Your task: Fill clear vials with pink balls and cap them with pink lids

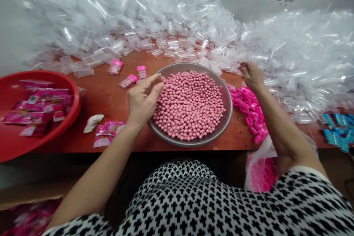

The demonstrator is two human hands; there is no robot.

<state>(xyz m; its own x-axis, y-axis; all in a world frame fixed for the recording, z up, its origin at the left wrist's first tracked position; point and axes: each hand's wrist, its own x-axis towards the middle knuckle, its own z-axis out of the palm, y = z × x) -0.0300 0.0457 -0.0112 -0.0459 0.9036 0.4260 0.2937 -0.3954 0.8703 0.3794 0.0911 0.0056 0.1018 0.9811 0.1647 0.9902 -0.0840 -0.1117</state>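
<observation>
My left hand [144, 99] hovers at the left rim of a grey metal bowl [190, 143] filled with pink beads [190, 107]. Its thumb and index finger curl close together; anything between them is hidden. Just behind it an upright clear jar with a pink lid [141, 69] stands on the table, with another pink-lidded jar [128, 81] lying beside it. Beyond the bowl's right rim, my right hand [252, 76] is closed at the edge of a heap of clear plastic tubes [221, 44]. Whatever its fingers hold cannot be made out. Pink caps [250, 112] lie below that hand.
A red basin [74, 114] at left holds pink packets [41, 107]. More packets [106, 132] and a white lump [93, 123] lie on the reddish table [132, 61]. Blue items [339, 132] sit far right; a plastic bag of pink pieces [261, 169] hangs at the front edge.
</observation>
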